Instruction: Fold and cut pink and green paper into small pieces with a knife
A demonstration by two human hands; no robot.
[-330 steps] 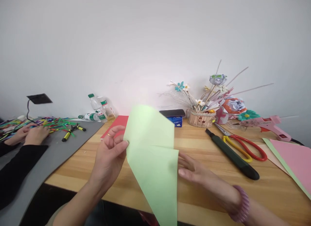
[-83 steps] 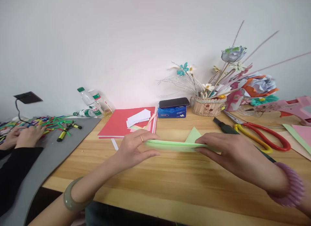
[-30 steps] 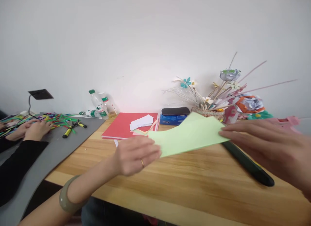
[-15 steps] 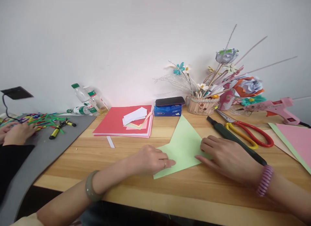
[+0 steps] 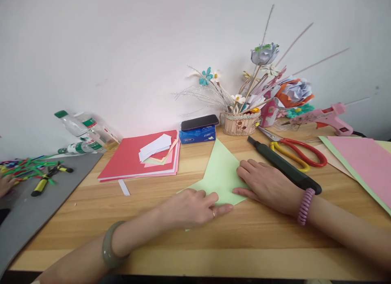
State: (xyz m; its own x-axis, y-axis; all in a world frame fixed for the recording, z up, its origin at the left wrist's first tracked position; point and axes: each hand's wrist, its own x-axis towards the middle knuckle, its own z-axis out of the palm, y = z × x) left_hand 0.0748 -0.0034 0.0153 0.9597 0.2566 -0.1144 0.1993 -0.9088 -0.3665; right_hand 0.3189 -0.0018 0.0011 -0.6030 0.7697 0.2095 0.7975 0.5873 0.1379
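A light green sheet of folded paper [image 5: 218, 176] lies on the wooden table, one corner pointing towards the wall. My left hand [image 5: 197, 204] rests over its near left part; a ringed finger stretches along the near edge while the other fingers bend. That hand hides much of the paper's lower left. On the right side of the sheet my right hand [image 5: 264, 180] lies with its thumb apart from the fingers, pressing the paper down. Just beyond the right hand are a dark green-handled tool [image 5: 282, 164] and scissors [image 5: 301, 151] with red and yellow handles.
Red paper [image 5: 122, 153] with white scraps, a blue tissue pack [image 5: 197, 136] under a phone [image 5: 200, 122], and a flower basket [image 5: 241, 123] stand along the wall. Right are a pink glue gun [image 5: 330, 119] and pink paper [image 5: 363, 161]. Far left, a co-worker's hand [image 5: 6, 184] nears pipe cleaners.
My left hand has slid right along the paper's near edge, its finger now reaching close to my right hand. The whole view has shifted, so most things appear further left.
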